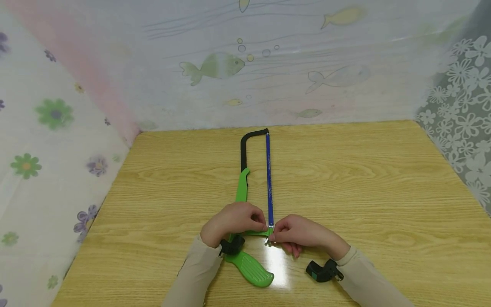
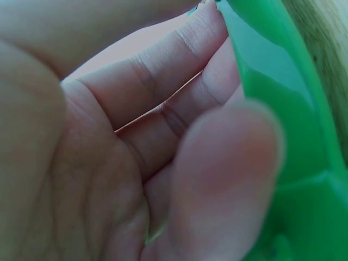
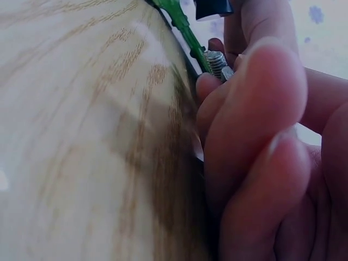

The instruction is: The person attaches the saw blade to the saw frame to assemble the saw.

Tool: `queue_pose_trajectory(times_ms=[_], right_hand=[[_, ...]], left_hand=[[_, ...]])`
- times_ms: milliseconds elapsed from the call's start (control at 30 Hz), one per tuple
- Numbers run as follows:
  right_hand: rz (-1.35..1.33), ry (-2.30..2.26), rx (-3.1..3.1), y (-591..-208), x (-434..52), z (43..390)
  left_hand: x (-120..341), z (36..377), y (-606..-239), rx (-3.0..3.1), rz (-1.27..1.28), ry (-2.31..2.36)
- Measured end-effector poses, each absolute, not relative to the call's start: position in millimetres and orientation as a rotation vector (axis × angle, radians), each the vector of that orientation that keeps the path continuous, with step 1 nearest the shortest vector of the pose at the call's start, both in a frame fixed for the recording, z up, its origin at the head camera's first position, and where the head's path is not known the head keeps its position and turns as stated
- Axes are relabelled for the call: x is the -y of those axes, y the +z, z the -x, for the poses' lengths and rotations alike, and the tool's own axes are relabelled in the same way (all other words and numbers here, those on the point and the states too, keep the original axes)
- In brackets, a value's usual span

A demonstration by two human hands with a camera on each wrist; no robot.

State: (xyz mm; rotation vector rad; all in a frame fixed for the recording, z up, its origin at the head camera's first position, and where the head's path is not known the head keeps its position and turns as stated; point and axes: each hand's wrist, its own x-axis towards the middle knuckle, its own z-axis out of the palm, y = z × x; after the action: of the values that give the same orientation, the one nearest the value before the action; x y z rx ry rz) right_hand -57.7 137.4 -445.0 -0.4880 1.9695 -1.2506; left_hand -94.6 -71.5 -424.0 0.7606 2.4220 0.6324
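A hacksaw lies flat on the wooden table (image 1: 345, 179), with a green handle (image 1: 249, 266), a black frame (image 1: 245, 147) and a blue blade (image 1: 269, 179) running away from me. My left hand (image 1: 235, 219) grips the green frame (image 2: 304, 163) just beside the blade's near end. My right hand (image 1: 297, 234) pinches a small threaded metal screw (image 3: 216, 61) at that near end of the blade, fingers curled round it. Both hands nearly touch each other over the blade's near end.
Patterned cloth screens with fish (image 1: 215, 66) and flowers (image 1: 53, 113) wall the table at the back and both sides. A black wrist camera mount (image 1: 322, 270) sits by my right sleeve. Bare tabletop spreads to the left and right of the saw.
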Motion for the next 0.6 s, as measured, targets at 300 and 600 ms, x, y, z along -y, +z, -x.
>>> queue_pose_trajectory(times_ms=[300, 600], right_hand=[[0.472, -1.266, -1.966, -448.7, -138.1, 58.7], [0.484, -1.272, -1.984, -447.8, -138.1, 58.1]], left_hand=[[71.9, 94.7, -425.0, -2.414, -0.763, 0.639], [71.7, 94.6, -424.8, -2.414, -0.768, 0.644]])
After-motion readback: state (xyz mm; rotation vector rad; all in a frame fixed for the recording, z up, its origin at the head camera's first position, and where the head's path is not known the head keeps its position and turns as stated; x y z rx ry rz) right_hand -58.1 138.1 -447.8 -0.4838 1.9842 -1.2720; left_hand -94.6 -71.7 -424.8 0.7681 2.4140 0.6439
